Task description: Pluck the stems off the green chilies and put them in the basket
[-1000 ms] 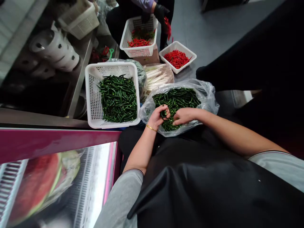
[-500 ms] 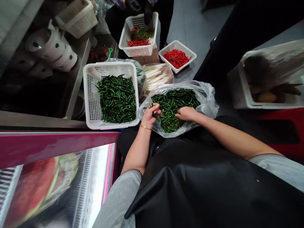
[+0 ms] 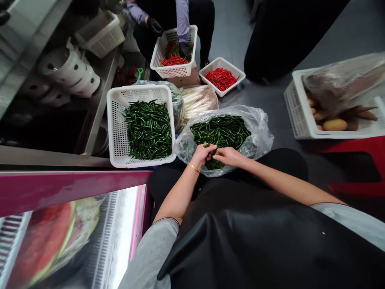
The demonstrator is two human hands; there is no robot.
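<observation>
My left hand (image 3: 204, 154), with a gold bracelet at its wrist, is closed around a few green chili peppers, bits of which show at the fingers. My right hand (image 3: 228, 156) meets it fingertip to fingertip, pinching at a green chili (image 3: 214, 151) between them; the exact grip is small and partly hidden. Both hands are over the near side of an open clear plastic bag (image 3: 260, 130) holding a heap of green chilies (image 3: 224, 127). Left of the bag stands a white perforated basket (image 3: 116, 132) with more green chilies (image 3: 148, 130).
Ahead, a co-worker's black-gloved hand (image 3: 185, 51) reaches into a white basket (image 3: 177, 71) of red chilies. Beside it is a smaller basket (image 3: 224, 94) of red chilies. Bagged pale stalks (image 3: 198, 100) lie behind my bag. A crate (image 3: 294, 106) and a red stool (image 3: 361, 146) are right.
My hands have come together over the bag's near side; the left moved right, the right slightly left. The co-worker's arms have shifted, one glove now lower in the basket.
</observation>
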